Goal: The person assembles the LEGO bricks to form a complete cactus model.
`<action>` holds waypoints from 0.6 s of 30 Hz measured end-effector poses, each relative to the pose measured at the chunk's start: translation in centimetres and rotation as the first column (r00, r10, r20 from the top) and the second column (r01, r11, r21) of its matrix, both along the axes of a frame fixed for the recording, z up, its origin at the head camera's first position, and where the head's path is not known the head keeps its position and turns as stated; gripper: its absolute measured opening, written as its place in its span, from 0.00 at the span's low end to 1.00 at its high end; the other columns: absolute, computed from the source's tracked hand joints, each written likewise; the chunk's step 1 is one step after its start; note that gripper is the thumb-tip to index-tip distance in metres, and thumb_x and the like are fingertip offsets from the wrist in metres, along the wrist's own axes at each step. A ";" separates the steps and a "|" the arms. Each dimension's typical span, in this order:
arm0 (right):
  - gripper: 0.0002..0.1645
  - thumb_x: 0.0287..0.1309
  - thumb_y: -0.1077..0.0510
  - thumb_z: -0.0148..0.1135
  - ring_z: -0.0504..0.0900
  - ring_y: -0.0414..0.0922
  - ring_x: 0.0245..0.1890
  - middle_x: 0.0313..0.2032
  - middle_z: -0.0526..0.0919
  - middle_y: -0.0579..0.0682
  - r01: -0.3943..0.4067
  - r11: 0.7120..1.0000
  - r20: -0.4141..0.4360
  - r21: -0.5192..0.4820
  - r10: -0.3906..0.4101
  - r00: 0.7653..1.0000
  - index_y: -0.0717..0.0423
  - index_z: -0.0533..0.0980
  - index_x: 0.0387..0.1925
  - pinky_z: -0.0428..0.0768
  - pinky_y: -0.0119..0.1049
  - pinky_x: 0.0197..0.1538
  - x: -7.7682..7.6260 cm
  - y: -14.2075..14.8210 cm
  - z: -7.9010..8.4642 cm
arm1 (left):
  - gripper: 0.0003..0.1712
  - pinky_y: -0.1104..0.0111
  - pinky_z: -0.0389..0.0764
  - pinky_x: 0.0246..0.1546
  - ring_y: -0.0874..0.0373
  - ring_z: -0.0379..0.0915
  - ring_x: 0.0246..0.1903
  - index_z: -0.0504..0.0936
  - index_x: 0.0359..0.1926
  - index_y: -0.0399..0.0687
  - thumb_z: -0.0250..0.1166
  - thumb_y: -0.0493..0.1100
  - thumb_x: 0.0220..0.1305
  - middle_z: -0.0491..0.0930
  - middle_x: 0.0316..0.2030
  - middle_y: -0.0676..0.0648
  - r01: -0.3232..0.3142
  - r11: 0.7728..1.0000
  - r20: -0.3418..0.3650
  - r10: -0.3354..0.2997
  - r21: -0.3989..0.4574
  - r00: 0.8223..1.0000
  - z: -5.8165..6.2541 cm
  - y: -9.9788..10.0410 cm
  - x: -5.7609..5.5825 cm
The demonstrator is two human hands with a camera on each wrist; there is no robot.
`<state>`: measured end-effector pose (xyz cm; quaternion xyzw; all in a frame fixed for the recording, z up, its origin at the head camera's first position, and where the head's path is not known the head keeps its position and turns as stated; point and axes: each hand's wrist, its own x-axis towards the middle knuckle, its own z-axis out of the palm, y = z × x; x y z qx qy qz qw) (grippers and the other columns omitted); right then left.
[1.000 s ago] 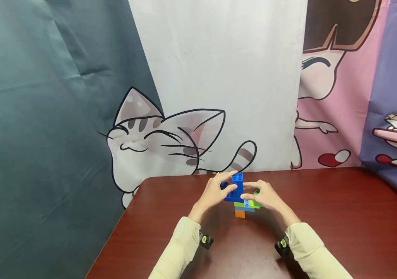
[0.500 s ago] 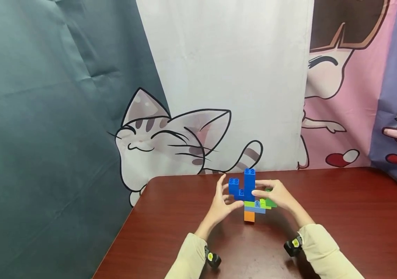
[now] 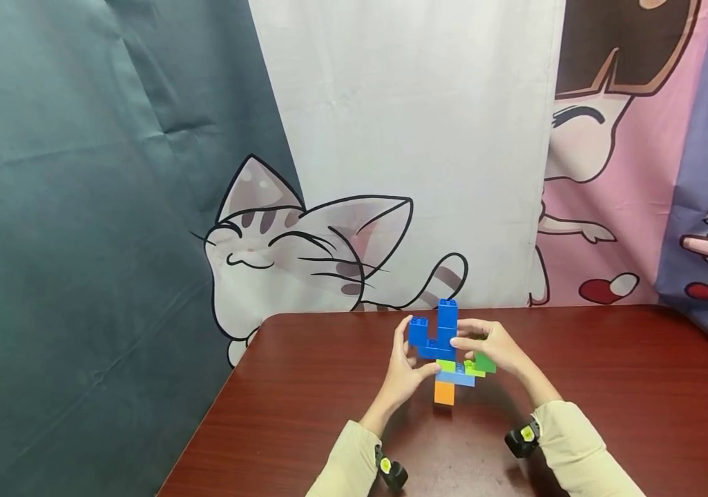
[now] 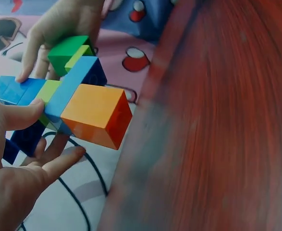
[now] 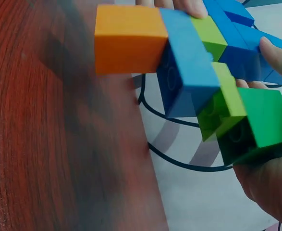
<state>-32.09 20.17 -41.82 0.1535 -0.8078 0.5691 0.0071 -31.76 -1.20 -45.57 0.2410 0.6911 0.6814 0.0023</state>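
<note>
Both hands hold a model of toy building bricks over the table. On top, a tall blue brick column (image 3: 447, 317) and a shorter blue brick (image 3: 418, 331) rise from a blue base. Below come a lime brick (image 3: 445, 366), a light blue brick (image 3: 462, 379) and, lowest, an orange brick (image 4: 92, 113). A green brick (image 5: 270, 115) juts out on the right. My left hand (image 3: 402, 376) pinches the model, its thumb on the lime layer and fingers round the far side. My right hand (image 3: 499, 348) grips the blue column between thumb and fingers.
The reddish-brown wooden table (image 3: 304, 386) ends just behind the model. Beyond it hangs a printed curtain (image 3: 453, 138) with a cartoon cat. Small black cameras (image 3: 521, 440) are strapped at both wrists.
My left hand has let go of the blue bricks near the top, spread, and taken hold lower at the lime layer. The right hand keeps its grip on the blue column.
</note>
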 end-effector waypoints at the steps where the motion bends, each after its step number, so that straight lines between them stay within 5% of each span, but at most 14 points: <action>1: 0.33 0.63 0.52 0.63 0.83 0.40 0.38 0.50 0.81 0.66 0.003 1.000 0.001 0.002 -0.003 1.000 0.69 0.69 0.62 0.86 0.34 0.40 0.0 0.0 -0.1 | 0.52 0.60 0.84 0.48 0.42 0.80 0.52 0.45 0.75 0.61 0.66 0.31 0.60 0.74 0.58 0.36 0.004 1.000 0.022 -0.004 0.014 1.000 0.0 0.1 0.1; 6: 0.34 0.63 0.50 0.63 0.83 0.44 0.43 0.53 0.80 0.65 0.051 0.999 -0.021 0.018 -0.051 0.999 0.63 0.67 0.65 0.86 0.38 0.44 0.1 -0.1 -0.9 | 0.52 0.56 0.85 0.45 0.38 0.80 0.50 0.46 0.74 0.63 0.66 0.30 0.60 0.74 0.56 0.35 -0.011 0.998 0.117 0.004 0.064 0.993 -0.2 0.3 0.5; 13: 0.35 0.65 0.53 0.60 0.72 0.63 0.62 0.65 0.70 0.66 0.173 0.985 -0.110 -0.005 -0.172 0.979 0.58 0.63 0.69 0.76 0.60 0.60 0.8 -0.1 -1.5 | 0.52 0.54 0.84 0.44 0.45 0.82 0.48 0.47 0.73 0.67 0.67 0.31 0.59 0.74 0.56 0.36 -0.038 0.995 0.152 0.022 0.097 0.988 -0.3 0.8 0.4; 18: 0.42 0.64 0.56 0.60 0.71 0.62 0.61 0.65 0.67 0.67 0.181 0.983 -0.101 -0.033 -0.183 0.978 0.55 0.52 0.74 0.79 0.53 0.57 1.9 0.0 -2.2 | 0.52 0.54 0.84 0.43 0.51 0.82 0.45 0.46 0.74 0.62 0.67 0.31 0.58 0.73 0.55 0.36 -0.078 0.987 0.181 0.053 0.137 0.982 -0.2 1.0 0.0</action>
